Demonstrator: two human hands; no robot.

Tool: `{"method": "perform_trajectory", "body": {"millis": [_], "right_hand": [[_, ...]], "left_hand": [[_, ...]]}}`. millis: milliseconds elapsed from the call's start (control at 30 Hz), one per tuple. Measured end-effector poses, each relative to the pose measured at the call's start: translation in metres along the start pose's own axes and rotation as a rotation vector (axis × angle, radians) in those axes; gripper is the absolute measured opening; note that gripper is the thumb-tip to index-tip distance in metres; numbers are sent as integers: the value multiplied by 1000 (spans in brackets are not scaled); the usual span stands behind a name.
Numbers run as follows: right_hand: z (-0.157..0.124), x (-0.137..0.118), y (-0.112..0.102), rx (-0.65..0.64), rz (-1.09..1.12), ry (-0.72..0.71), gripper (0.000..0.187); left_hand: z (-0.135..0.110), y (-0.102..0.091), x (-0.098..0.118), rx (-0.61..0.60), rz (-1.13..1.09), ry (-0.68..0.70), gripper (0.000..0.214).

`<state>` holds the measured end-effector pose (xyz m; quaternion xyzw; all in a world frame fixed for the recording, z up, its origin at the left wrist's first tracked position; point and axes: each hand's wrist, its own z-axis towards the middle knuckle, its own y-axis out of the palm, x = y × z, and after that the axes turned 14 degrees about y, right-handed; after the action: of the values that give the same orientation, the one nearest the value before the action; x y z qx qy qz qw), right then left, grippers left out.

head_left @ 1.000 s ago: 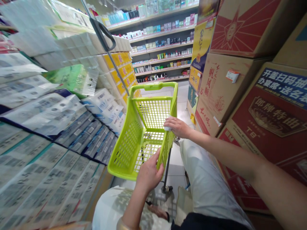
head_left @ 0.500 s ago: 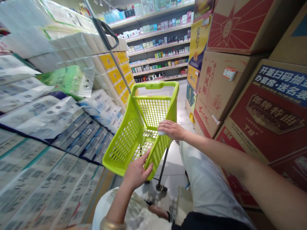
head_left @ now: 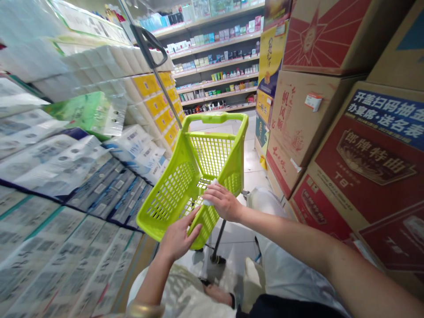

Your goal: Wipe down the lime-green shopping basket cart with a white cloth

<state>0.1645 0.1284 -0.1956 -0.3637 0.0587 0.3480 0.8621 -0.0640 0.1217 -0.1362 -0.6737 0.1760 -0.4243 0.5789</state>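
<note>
Basket (head_left: 195, 160) is being gripped at its rim by your left hand (head_left: 179, 237), while your right hand (head_left: 223, 202) is clutching a white wad (head_left: 207, 202) there.

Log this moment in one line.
left hand: gripping lime-green plastic basket rim | right hand: holding crumpled white wad at same rim

One basket (head_left: 185, 152), one white wad (head_left: 207, 202), one gold bracelet (head_left: 145, 310).

Free room inside the basket (head_left: 175, 185) — cartons (head_left: 294, 119) block the right.
</note>
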Motion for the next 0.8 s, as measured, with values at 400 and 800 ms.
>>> {"method": "perform_trajectory", "body": {"millis": [400,800], "right_hand": [[7,50,-36,381,53,396,36],[-7,29,-20,29,-49,-26,25]], "left_hand": [[3,-11,1,142,-9,21,64],[64,0,39,123,-81,-89,52]]}}
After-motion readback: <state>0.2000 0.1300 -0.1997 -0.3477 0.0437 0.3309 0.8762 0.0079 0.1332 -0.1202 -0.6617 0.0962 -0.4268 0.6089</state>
